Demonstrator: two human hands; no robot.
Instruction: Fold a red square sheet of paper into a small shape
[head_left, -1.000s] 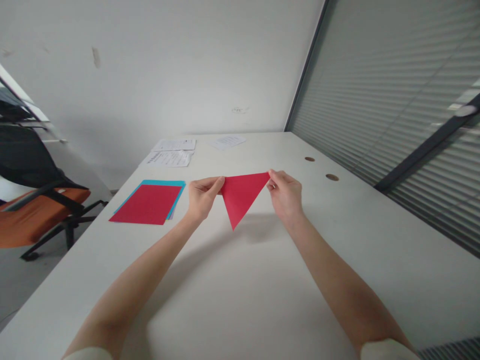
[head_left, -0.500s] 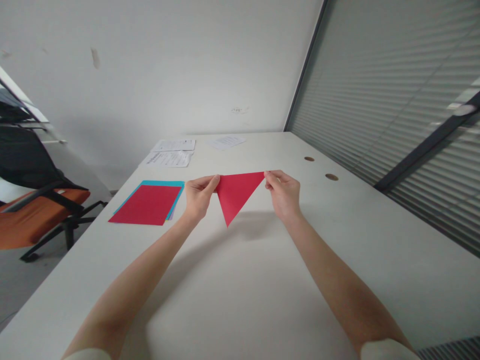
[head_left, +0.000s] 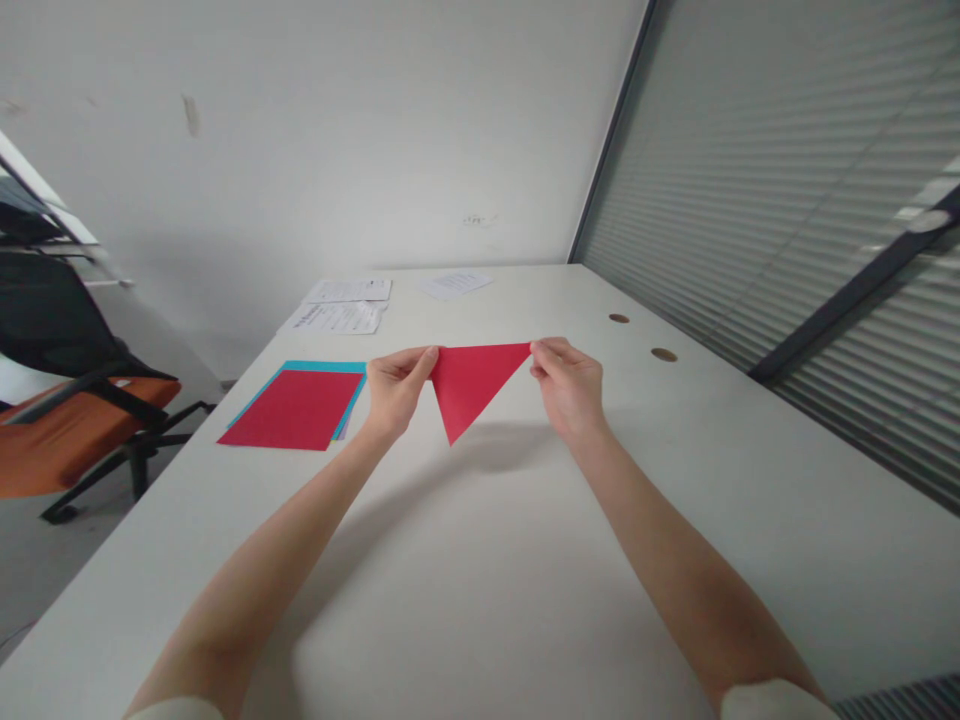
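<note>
A red paper triangle [head_left: 475, 385] hangs above the white table, its long edge on top and one point facing down. My left hand [head_left: 399, 385] pinches its upper left part between thumb and fingers, covering that corner. At the upper right tip, my right hand [head_left: 568, 380] pinches the paper with its fingers curled in. Left of my hands lies a stack of coloured sheets, with a red sheet [head_left: 296, 410] on top and a blue sheet [head_left: 330, 367] showing behind it.
Printed papers [head_left: 341, 316] lie at the far left of the white table [head_left: 480, 580], and another printed sheet [head_left: 456, 285] lies near the wall. Two round holes pierce the tabletop at right. An orange-seated chair [head_left: 90, 425] stands left of the table; blinds [head_left: 787, 180] cover the right side.
The lower point of the red paper triangle has risen slightly and shifted a little left. My hands have moved very slightly apart, both still holding the paper.
</note>
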